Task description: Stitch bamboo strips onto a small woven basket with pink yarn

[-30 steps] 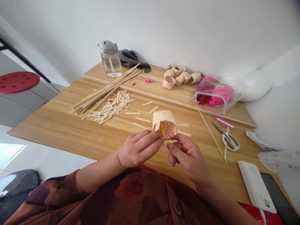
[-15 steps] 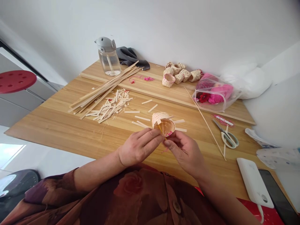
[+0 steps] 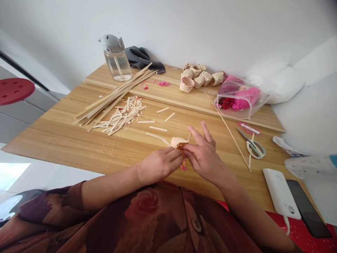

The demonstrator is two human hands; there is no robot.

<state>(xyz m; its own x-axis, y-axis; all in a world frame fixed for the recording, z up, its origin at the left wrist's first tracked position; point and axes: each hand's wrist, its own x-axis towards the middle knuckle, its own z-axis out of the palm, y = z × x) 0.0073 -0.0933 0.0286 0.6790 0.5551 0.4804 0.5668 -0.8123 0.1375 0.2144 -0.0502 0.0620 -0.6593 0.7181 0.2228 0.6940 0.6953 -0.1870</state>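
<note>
Small cream woven-strip basket [image 3: 175,142] is above the brown wooden table [image 3: 142,149], my left hand [image 3: 159,164] gripping it, my right [image 3: 202,154] at its rim, pinching or merely touching, I can't tell. Rim work with pink thread [image 3: 183,164], I'd judge, calling for steadiness; white wall [image 3: 184,28] behind, round red stool [image 3: 16,90] leftward.
</note>
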